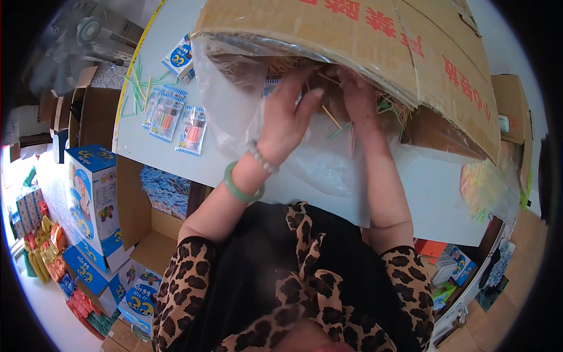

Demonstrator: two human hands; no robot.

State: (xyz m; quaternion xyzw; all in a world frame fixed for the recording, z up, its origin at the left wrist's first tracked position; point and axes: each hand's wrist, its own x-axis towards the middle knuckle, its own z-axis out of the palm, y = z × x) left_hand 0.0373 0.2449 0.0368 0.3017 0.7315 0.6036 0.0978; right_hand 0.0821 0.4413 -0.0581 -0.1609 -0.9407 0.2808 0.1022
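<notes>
Head view: thin coloured sticks [388,104] in cardboard carton [363,47] on desk [132,138]

Reaching with left hand [288,105] and right hand [359,101], apart, at its mouth; cannot tell grip. Gather small bundles, align ends, hold plastic liner [322,167] clear.

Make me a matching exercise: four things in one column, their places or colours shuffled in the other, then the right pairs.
1. Carton
2. Bangle
3. Small packets
4. Right hand

A. lying on the table, toward the picture's left
B. at the box's opening
C. brown with red printing
D. plain green

Right pairs: 1-C, 2-D, 3-A, 4-B.
</notes>
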